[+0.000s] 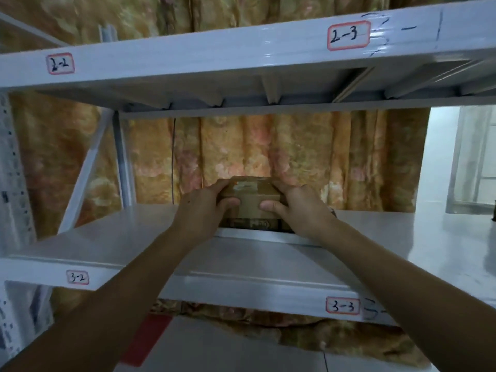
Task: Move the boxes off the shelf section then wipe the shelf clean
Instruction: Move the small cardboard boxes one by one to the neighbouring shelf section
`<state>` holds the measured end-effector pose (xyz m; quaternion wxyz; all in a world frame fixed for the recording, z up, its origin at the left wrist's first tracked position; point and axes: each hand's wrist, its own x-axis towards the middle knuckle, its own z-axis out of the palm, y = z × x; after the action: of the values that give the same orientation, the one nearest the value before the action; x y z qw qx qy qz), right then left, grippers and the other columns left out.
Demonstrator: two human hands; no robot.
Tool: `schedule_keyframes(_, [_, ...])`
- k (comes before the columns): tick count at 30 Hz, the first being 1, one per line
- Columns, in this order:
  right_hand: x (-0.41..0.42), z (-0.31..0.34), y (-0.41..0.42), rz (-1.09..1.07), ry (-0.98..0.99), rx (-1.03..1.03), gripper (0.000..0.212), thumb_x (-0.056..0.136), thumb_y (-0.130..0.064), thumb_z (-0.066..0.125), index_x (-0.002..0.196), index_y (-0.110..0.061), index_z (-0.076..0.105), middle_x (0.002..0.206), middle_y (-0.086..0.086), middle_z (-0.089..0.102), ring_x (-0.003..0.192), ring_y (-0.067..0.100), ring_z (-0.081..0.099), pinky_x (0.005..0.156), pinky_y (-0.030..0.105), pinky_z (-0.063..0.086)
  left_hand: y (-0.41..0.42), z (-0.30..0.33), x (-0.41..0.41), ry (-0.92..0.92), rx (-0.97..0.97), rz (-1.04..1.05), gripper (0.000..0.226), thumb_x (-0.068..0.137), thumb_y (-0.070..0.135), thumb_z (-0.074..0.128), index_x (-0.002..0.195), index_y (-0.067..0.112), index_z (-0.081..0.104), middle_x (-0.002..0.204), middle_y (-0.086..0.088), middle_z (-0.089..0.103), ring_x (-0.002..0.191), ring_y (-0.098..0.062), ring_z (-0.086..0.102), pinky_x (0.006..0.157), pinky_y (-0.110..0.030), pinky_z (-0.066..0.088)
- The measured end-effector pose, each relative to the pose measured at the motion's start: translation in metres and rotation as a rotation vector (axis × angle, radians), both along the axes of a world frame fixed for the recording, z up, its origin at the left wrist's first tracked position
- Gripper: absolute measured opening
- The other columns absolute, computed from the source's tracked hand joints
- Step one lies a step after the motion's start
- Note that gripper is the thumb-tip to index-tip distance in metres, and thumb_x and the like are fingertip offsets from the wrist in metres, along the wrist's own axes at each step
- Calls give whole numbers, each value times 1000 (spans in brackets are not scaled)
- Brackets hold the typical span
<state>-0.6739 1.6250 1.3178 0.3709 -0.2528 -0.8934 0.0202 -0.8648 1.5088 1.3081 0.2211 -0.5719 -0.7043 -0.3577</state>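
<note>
A small brown cardboard box (251, 200), taped on top and lying flat with its long side across the shelf (112, 237), sits near the back, gripped at both ends by the left hand (200, 210) and right hand (298, 208), fingers curled over its top.

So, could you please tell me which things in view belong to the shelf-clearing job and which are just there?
Part of the job:
- cardboard box, gripped on both sides
- left hand and right hand
- shelf it sits on

Just there:
- floral curtain behind
- upper shelf
- labels 3-2 and 3-3
</note>
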Motion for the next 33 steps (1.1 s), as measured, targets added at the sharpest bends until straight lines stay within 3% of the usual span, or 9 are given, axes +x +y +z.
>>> schedule_keyframes(9, [-20,8,25,-99,-120,3,66,90,-57,56,146,-24,43,115,16,66,102,31,62,84,40,51,50,2,-53,-76,-59,-153,62,85,58,62,141,34,50,133,4,62,120,-17,58,101,-36,46])
schedule_keyframes(14, [-31,3,31,-184,-132,56,70,88,-65,51,148,-29,40,103,16,70,91,32,64,69,36,49,59,-15,-65,-208,47,-253,60,79,61,67,133,37,59,108,8,72,89,-2,64,79,-15,51])
schedule_keyframes(17, [-34,-2,33,-269,-159,66,73,87,-70,44,150,-35,33,92,15,70,83,30,64,63,35,49,67,-24,-72,-249,78,-302,63,75,68,66,131,41,58,104,8,73,91,-6,67,85,-28,57])
schedule_keyframes(22, [-36,-3,31,-308,-174,66,78,82,-77,33,150,-39,29,95,12,70,85,30,65,68,35,51,69,-24,-79,-241,36,-344,59,79,59,69,134,45,52,112,3,72,99,-12,67,89,-32,55])
schedule_keyframes(29, [-44,-6,23,-406,-223,57,84,76,-83,19,149,-41,24,107,15,68,97,35,62,77,39,51,66,-21,-80,-168,24,-341,56,86,51,66,139,37,50,116,-2,71,103,-20,66,90,-36,54])
schedule_keyframes(33, [-48,-8,15,-443,-205,-2,72,91,-70,35,150,-32,22,115,16,65,103,36,60,73,35,42,63,-22,-80,-216,-8,-346,59,86,56,63,140,43,44,120,-2,69,106,-20,65,91,-36,54])
